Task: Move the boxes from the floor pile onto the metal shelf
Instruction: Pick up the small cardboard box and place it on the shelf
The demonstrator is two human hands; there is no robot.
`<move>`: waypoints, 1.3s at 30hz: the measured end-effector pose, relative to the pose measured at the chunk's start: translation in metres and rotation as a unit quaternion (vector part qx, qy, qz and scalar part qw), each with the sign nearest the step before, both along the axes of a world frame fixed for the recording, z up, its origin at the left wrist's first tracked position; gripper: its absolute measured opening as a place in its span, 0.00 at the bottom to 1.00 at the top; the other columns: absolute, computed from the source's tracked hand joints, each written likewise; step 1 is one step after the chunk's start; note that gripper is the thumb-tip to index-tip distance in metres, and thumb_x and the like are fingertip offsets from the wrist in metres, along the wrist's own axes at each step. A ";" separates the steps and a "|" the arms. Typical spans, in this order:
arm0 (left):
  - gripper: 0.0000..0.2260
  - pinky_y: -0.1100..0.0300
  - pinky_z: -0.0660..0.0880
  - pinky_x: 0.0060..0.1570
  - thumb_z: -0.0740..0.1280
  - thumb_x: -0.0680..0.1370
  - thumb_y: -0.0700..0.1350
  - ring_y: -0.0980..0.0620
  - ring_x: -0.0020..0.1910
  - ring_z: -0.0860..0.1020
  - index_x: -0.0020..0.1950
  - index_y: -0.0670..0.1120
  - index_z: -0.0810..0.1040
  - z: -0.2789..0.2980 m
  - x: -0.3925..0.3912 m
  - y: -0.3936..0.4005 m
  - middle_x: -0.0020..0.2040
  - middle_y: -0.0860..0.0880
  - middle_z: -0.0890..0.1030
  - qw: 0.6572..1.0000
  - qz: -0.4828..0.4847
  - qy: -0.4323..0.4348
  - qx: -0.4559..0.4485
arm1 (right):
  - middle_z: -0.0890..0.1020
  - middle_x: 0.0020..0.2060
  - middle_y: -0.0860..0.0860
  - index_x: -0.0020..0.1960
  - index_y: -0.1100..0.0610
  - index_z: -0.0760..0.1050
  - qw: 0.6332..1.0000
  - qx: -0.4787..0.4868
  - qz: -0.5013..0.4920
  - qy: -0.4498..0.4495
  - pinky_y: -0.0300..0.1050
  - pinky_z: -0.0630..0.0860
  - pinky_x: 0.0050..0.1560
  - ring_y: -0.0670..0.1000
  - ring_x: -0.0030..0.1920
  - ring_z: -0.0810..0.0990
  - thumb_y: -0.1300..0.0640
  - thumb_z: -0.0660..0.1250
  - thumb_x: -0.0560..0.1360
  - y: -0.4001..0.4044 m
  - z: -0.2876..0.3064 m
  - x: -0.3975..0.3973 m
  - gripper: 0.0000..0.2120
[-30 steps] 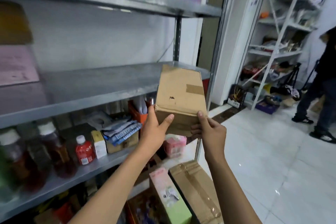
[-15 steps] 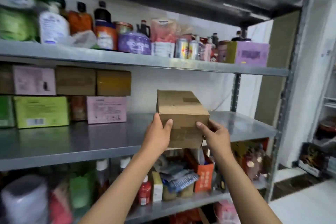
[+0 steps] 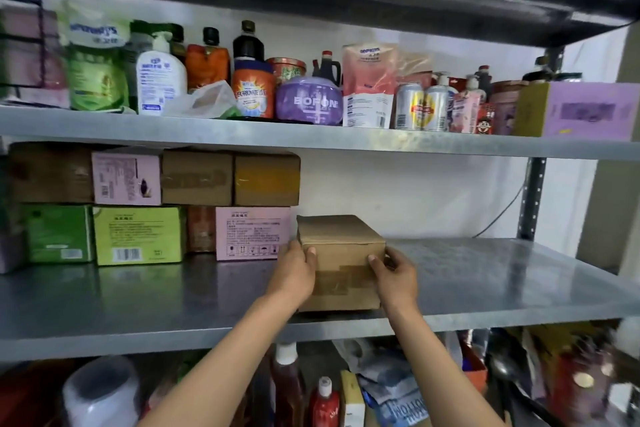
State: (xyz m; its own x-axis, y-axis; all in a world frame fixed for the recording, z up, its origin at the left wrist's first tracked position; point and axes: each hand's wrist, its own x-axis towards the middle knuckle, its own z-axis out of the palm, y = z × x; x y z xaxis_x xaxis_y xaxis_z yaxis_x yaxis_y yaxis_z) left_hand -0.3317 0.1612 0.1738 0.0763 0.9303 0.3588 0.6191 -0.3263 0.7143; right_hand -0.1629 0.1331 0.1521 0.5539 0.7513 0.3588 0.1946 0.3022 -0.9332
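A plain brown cardboard box (image 3: 341,253) with tape on its front rests on the middle metal shelf (image 3: 485,274), just right of a pink box (image 3: 252,232). My left hand (image 3: 294,270) grips its left side and my right hand (image 3: 394,274) grips its right side, thumbs on the front face. Behind and to the left stand stacked boxes: green ones (image 3: 138,236) below, brown ones (image 3: 266,180) and another pink one (image 3: 126,178) above. The floor pile is out of view.
The shelf above (image 3: 311,139) is crowded with bottles, cans, pouches and a purple box (image 3: 588,109). The shelf below holds bottles (image 3: 323,402) and packets. A steel upright (image 3: 531,198) stands at the right rear. Bare metal lies right of the box.
The view swung up from the floor to the shelf. Both hands carried the brown box up and forward and set it on the middle shelf beside the pink box.
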 end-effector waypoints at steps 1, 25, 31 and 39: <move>0.20 0.51 0.70 0.64 0.53 0.83 0.49 0.45 0.63 0.71 0.74 0.45 0.59 0.001 -0.002 0.005 0.67 0.44 0.69 0.999 0.000 0.004 0.034 | 0.82 0.54 0.54 0.62 0.61 0.77 1.000 -0.001 0.004 -0.006 0.39 0.73 0.52 0.48 0.52 0.79 0.61 0.67 0.77 0.007 0.000 -0.002 0.14; 0.37 0.49 0.54 0.74 0.63 0.75 0.38 0.40 0.74 0.57 0.79 0.44 0.47 -0.014 0.024 0.152 0.74 0.41 0.58 0.857 0.074 0.473 0.192 | 0.83 0.56 0.56 0.61 0.58 0.79 0.990 -0.095 -0.032 -0.098 0.42 0.71 0.51 0.58 0.57 0.80 0.60 0.59 0.80 0.188 -0.008 0.003 0.13; 0.36 0.48 0.55 0.72 0.61 0.78 0.44 0.38 0.76 0.52 0.79 0.41 0.43 -0.017 0.020 0.191 0.77 0.37 0.53 0.809 0.083 0.554 0.178 | 0.84 0.50 0.58 0.52 0.58 0.81 0.991 -0.104 -0.034 -0.079 0.43 0.70 0.44 0.57 0.47 0.79 0.61 0.60 0.79 0.226 -0.017 0.001 0.11; 0.35 0.50 0.55 0.72 0.58 0.79 0.44 0.38 0.77 0.48 0.78 0.41 0.41 -0.018 0.025 0.199 0.78 0.37 0.45 0.818 0.073 0.551 0.146 | 0.79 0.36 0.58 0.38 0.58 0.76 0.989 -0.132 -0.031 -0.059 0.44 0.65 0.38 0.55 0.38 0.72 0.57 0.62 0.78 0.245 -0.018 0.005 0.12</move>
State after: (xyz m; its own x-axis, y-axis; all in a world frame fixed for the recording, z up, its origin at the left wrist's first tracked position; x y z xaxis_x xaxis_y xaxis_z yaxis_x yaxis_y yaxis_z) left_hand -0.3072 0.3601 0.1557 0.3991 0.8453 0.3551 0.8822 -0.2485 -0.4000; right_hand -0.1582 0.3785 0.1339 0.5685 0.7927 0.2201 0.3176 0.0353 -0.9476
